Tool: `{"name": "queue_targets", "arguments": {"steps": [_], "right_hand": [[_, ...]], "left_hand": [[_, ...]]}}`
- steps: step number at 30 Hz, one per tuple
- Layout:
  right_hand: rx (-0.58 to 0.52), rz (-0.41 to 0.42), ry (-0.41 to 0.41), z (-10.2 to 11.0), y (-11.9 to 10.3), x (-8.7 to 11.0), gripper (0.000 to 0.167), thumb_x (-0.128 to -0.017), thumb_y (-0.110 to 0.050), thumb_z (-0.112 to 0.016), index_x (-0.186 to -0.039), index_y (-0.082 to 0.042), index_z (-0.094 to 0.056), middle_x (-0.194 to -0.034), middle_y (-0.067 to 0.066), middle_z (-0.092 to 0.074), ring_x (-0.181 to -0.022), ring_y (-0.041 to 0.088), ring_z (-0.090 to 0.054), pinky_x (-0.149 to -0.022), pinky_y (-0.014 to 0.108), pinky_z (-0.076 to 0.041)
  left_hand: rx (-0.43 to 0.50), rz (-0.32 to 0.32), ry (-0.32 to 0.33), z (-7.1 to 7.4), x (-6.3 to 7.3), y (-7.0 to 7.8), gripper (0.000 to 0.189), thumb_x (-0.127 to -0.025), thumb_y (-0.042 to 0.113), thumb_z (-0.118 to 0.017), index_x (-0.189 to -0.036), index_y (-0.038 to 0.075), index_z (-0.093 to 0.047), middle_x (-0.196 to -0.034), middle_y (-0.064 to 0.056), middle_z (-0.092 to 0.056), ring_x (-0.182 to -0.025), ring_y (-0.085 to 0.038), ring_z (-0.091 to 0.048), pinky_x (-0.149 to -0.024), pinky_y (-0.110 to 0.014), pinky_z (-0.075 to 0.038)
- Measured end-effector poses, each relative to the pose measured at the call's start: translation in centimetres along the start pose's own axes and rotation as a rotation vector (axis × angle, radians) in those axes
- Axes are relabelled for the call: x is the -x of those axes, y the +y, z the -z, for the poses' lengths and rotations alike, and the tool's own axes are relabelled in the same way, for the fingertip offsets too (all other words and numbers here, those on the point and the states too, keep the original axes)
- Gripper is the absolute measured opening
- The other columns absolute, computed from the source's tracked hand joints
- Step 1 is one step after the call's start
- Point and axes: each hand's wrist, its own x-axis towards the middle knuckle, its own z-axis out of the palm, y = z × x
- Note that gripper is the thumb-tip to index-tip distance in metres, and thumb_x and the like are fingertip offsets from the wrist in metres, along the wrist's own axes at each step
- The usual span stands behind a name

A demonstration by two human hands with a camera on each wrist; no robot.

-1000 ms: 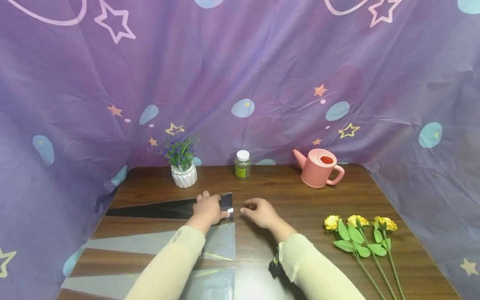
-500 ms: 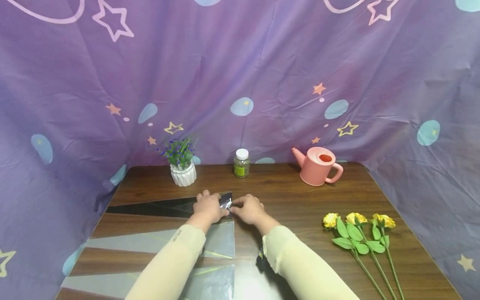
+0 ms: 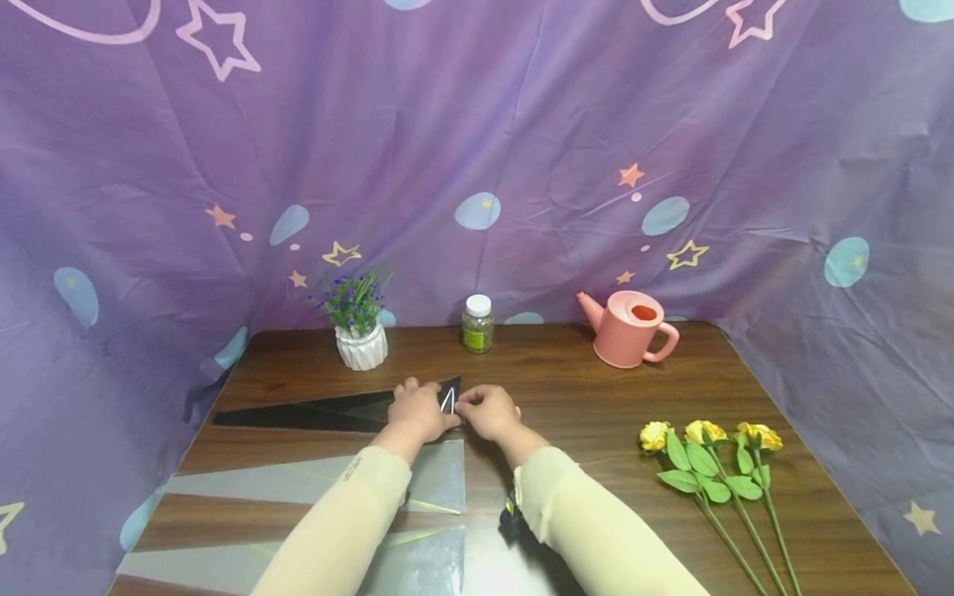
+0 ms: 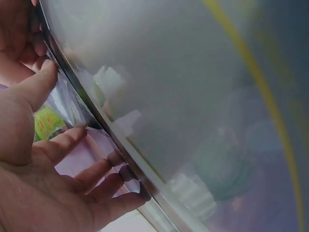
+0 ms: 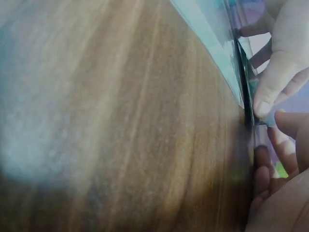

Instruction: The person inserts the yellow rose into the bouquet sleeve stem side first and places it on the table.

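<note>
A black, tapered plastic flower sleeve [image 3: 313,414] lies flat on the table, its wide end toward the middle. My left hand [image 3: 419,410] presses on it near that end, fingers spread, as the left wrist view also shows. At the sleeve's right edge, my right hand [image 3: 489,411] pinches the plastic between thumb and fingertips. A bright glare runs across the film between both hands. In the right wrist view the left thumb [image 5: 264,106] is close to the right fingertips. Two translucent tapered sleeves [image 3: 440,468] with yellow lines lie nearer to me, partly hidden by the left sleeve.
Three yellow artificial roses [image 3: 704,432] lie at the right on the wooden table [image 3: 581,397]. Along the back stand a white potted plant [image 3: 363,346], a jar with a white lid [image 3: 478,324] and a pink watering can [image 3: 626,331]. A purple curtain [image 3: 417,149] hangs behind.
My right hand has moved left to the black sleeve's edge and taken hold of it. The wide end of the film has shifted and its glare has changed shape. My left hand stays in place.
</note>
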Motion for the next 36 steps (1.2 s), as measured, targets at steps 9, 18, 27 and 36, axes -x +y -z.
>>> {"name": "queue_targets", "arguments": {"steps": [9,18,27,36], "right_hand": [[-0.368,-0.009,-0.013,-0.1,0.2,-0.3,0.029,-0.089,0.005,-0.072,-0.114,0.013,-0.061,-0.095,0.024,-0.076,-0.086,0.029,-0.075,-0.077,0.034,-0.06],[-0.4,-0.056,0.009,0.0,0.1,-0.2,0.042,-0.087,0.009,-0.072,-0.125,0.016,-0.054,-0.094,0.028,-0.076,-0.092,0.039,-0.076,-0.084,0.041,-0.061],[-0.337,-0.035,-0.016,0.6,0.4,-0.3,0.017,-0.085,0.005,-0.078,-0.1,0.014,-0.074,-0.09,0.02,-0.078,-0.084,0.023,-0.073,-0.078,0.031,-0.058],[-0.297,-0.035,-0.024,1.0,0.4,-0.1,0.012,-0.088,-0.003,-0.081,-0.09,0.008,-0.078,-0.089,0.013,-0.077,-0.082,0.014,-0.063,-0.079,0.031,-0.053]], "left_hand": [[0.044,0.011,-0.013,0.0,-0.1,0.4,0.082,-0.085,0.057,-0.083,-0.145,0.006,-0.06,-0.134,-0.024,-0.055,-0.124,-0.043,-0.05,-0.096,-0.057,-0.052],[0.107,0.019,-0.016,0.2,-0.2,0.5,0.072,-0.086,0.046,-0.083,-0.141,0.006,-0.062,-0.132,-0.022,-0.057,-0.124,-0.042,-0.051,-0.101,-0.059,-0.045],[0.173,0.02,0.005,0.5,-0.2,0.8,0.063,-0.08,0.028,-0.083,-0.137,0.007,-0.065,-0.13,-0.021,-0.06,-0.122,-0.041,-0.052,-0.101,-0.059,-0.043],[0.196,0.006,0.011,0.7,-0.3,1.1,0.059,-0.082,0.023,-0.078,-0.137,0.006,-0.066,-0.131,-0.021,-0.06,-0.12,-0.041,-0.053,-0.098,-0.057,-0.048]]}}
